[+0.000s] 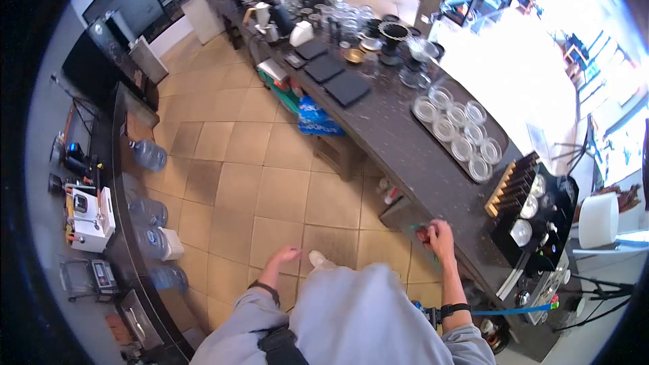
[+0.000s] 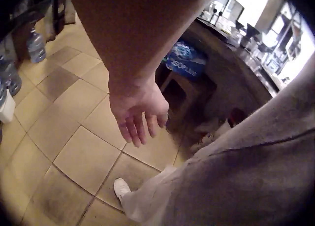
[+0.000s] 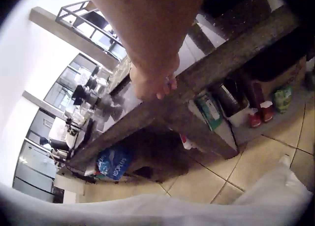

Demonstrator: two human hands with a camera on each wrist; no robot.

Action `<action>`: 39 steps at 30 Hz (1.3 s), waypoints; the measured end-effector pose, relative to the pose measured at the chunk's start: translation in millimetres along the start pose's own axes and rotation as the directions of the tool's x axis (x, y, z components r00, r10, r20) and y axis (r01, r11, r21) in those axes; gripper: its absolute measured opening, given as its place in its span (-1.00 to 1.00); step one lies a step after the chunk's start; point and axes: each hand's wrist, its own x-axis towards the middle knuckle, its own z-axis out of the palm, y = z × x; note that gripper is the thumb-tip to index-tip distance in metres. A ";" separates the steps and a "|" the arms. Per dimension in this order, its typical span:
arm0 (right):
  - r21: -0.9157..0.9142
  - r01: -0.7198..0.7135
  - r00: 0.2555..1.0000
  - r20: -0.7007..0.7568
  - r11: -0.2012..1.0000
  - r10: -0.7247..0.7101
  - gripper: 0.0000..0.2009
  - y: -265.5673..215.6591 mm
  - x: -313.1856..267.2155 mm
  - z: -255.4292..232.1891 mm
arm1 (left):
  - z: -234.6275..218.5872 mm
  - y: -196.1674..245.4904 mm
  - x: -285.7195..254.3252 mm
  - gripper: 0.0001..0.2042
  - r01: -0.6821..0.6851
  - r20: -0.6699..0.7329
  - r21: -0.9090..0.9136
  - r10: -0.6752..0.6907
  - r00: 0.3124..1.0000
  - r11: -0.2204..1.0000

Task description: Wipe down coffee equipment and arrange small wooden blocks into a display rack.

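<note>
My left hand (image 1: 289, 254) hangs over the tiled floor beside my body. Its fingers (image 2: 133, 130) dangle loosely and hold nothing in the left wrist view. My right hand (image 1: 441, 238) is at the near edge of the long dark counter (image 1: 405, 155). In the right wrist view the fingers (image 3: 168, 87) are loosely curled at that edge, with no object showing in them. Below the counter top, red-capped containers (image 3: 261, 115) and a green packet (image 3: 283, 99) stand on a low shelf. A tray (image 1: 451, 163) of several round glass pieces lies on the counter, beyond the right hand.
Black flat slabs (image 1: 347, 88), glassware and jugs fill the counter's far part. A dark rack (image 1: 510, 186) and metal bowls stand at its near end. A blue bag (image 1: 318, 118) hangs below the counter. Large water bottles (image 1: 149, 155) line the left side.
</note>
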 end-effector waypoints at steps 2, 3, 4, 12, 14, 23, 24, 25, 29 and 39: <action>0.062 0.042 0.990 0.130 0.997 -0.050 -0.81 -2.9 7.1 49.8 | -29.4 -38.4 -6.7 -0.74 0.021 -0.051 -0.105 -0.027 0.998 0.994; 0.080 -0.071 0.963 0.265 0.994 0.048 -0.82 2.8 13.6 77.2 | -43.8 -55.1 -10.4 -0.75 0.051 -0.085 -0.193 -0.069 0.994 0.980; 0.077 -0.190 0.906 0.398 0.979 0.144 -0.84 -3.6 18.5 97.1 | -57.0 -69.8 -15.5 -0.75 0.049 -0.098 -0.218 -0.072 0.993 0.975; -0.051 -0.294 0.423 0.889 0.955 0.178 -0.82 -68.0 113.4 253.7 | -157.2 -119.4 -20.0 -0.69 -0.294 -0.439 -0.622 -0.012 0.899 0.725; 0.068 -0.419 0.350 0.932 0.905 0.092 -0.81 13.2 150.3 351.2 | -185.5 -110.6 -34.2 -0.67 -0.274 -0.449 -0.624 -0.049 0.892 0.732; 0.024 0.176 0.193 0.979 0.984 -0.058 -0.78 -316.6 245.4 492.2 | -258.7 -234.0 -14.1 -0.68 -0.227 -0.538 -0.612 -0.188 0.822 0.758; 0.050 0.138 0.162 0.984 0.989 -0.072 -0.76 -329.8 258.9 520.5 | -262.0 -253.1 -19.8 -0.69 -0.091 -0.523 -0.593 -0.297 0.799 0.800; 0.065 0.144 0.150 0.985 0.987 -0.087 -0.76 -358.9 280.1 535.2 | -264.1 -274.9 -28.3 -0.68 -0.198 -0.513 -0.640 -0.221 0.830 0.743; 0.076 0.513 0.098 0.984 0.855 -0.147 -0.72 -442.0 347.5 610.1 | -297.8 -325.7 -66.5 -0.72 -0.106 -0.392 -0.568 -0.156 0.907 0.816; 0.085 0.422 0.289 0.931 0.903 -0.222 -0.70 -615.8 474.9 706.7 | -448.4 -354.1 -14.5 -0.75 -0.002 0.040 -0.965 -0.153 0.987 -0.264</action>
